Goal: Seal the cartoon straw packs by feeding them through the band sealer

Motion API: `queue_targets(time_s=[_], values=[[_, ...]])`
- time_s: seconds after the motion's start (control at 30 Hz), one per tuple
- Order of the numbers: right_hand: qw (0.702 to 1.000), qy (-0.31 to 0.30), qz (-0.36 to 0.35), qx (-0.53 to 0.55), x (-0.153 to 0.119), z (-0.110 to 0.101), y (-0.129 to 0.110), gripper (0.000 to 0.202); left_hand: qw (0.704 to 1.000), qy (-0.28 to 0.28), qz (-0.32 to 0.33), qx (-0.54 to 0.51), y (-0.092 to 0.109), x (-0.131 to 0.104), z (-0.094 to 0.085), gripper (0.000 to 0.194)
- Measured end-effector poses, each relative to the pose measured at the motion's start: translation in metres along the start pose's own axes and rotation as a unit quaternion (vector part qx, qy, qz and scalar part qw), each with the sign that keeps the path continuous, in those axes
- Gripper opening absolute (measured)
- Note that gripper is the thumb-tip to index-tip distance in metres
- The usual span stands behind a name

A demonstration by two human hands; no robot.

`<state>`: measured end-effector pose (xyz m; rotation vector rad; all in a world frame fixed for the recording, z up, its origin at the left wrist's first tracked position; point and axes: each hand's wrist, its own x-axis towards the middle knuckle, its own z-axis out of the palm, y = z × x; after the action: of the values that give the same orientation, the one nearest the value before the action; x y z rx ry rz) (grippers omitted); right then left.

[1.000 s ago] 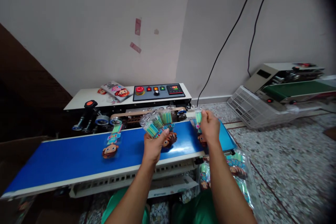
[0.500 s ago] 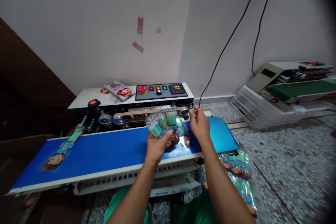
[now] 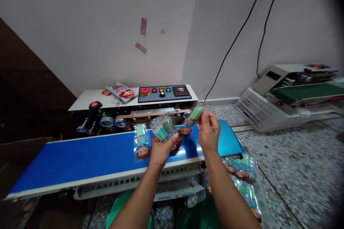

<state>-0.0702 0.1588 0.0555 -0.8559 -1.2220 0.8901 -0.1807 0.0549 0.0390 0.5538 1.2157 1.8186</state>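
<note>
"Clearances?"

"Blue belt (image 3: 88, 161) runs well left of the left hand (image 3: 161, 150); its right end passes beyond the right hand (image 3: 209, 134)."

"Count?"

"One flat packet (image 3: 142, 141) on it, left of the left hand."

"Grip?"

"Left clasps overlapping packets (image 3: 164, 129), number unclear; right pinches a single packet (image 3: 194, 116)."

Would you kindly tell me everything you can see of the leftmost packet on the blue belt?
The packet looks like clear, shiny plastic. Pale green strips show at the upper end, a turquoise lettered band below them, and a brown-haired cartoon head at the lower end. The lettering is too small to read. It lies crosswise on the blue belt, its top reaching the far edge beside the machine. Only the belt clearly touches it.
</note>
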Motion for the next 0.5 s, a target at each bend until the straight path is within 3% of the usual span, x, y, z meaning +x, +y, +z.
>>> queue_targets(time_s=[0.07, 0.13, 0.27, 0.37, 0.43, 0.5], values=[[0.998, 0.027, -0.003, -0.064, 0.012, -0.015, 0.006, 0.036, 1.0, -0.006, -0.022, 0.008, 0.001, 0.0, -0.002, 0.031], [0.98, 0.024, -0.015, -0.198, 0.024, -0.032, 0.013, 0.039, 0.999, -0.003, -0.03, 0.011, 0.001, 0.0, -0.003, 0.033], [0.87, -0.049, 0.001, -0.491, 0.034, -0.054, 0.031, 0.036, 0.999, 0.001, -0.033, 0.014, -0.001, 0.002, -0.004, 0.033], [0.806, -0.084, 0.046, -0.584, 0.031, -0.049, 0.042, 0.035, 0.999, 0.002, -0.029, 0.018, -0.003, 0.002, -0.004, 0.032], [0.798, -0.099, 0.053, -0.592, 0.027, -0.039, 0.045, 0.034, 0.999, 0.01, -0.024, 0.026, -0.004, 0.002, -0.004, 0.031], [0.809, -0.123, 0.044, -0.573, 0.023, -0.028, 0.045, 0.034, 0.999, 0.017, -0.022, 0.034, -0.004, 0.001, -0.004, 0.032]])
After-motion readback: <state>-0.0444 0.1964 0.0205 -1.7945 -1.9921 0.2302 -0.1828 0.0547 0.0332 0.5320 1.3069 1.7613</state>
